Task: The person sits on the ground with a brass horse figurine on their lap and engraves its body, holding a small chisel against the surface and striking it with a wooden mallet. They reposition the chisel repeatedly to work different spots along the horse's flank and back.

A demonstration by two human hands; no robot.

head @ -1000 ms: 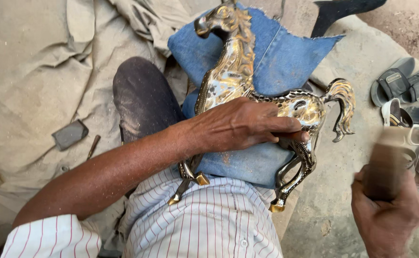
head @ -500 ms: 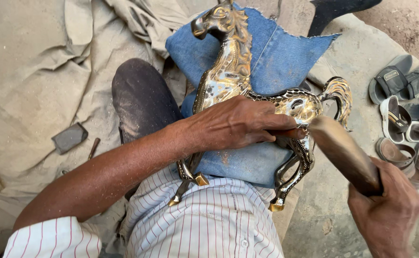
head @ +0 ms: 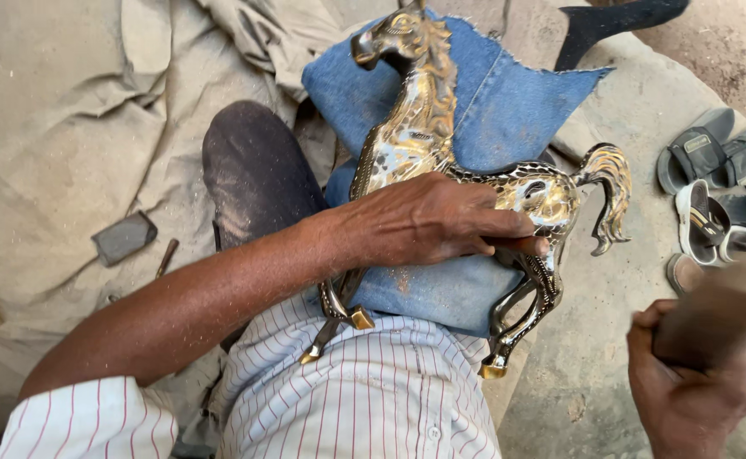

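Observation:
A shiny brass horse figure [head: 415, 127] lies on its side on a blue denim cloth [head: 509, 102] across my lap, head toward the top, tail at the right. My left hand [head: 428, 223] presses down on the horse's belly and pinches a small tool whose tip shows by my fingertips near the hind legs. My right hand [head: 687, 391] is at the lower right, closed around a brown wooden mallet [head: 721, 310] that is blurred and held away from the horse.
Beige sacking [head: 67, 127] covers the ground at the left, with a small dark block [head: 124, 238] and a thin rod [head: 165, 257] on it. Several sandals [head: 713, 187] lie at the right on the bare stone floor. My dark-trousered knee [head: 258, 170] rises beside the cloth.
The mallet, brought in close to the horse's hind legs half a second ago, has swung back out to the right. My left hand has stayed on the horse.

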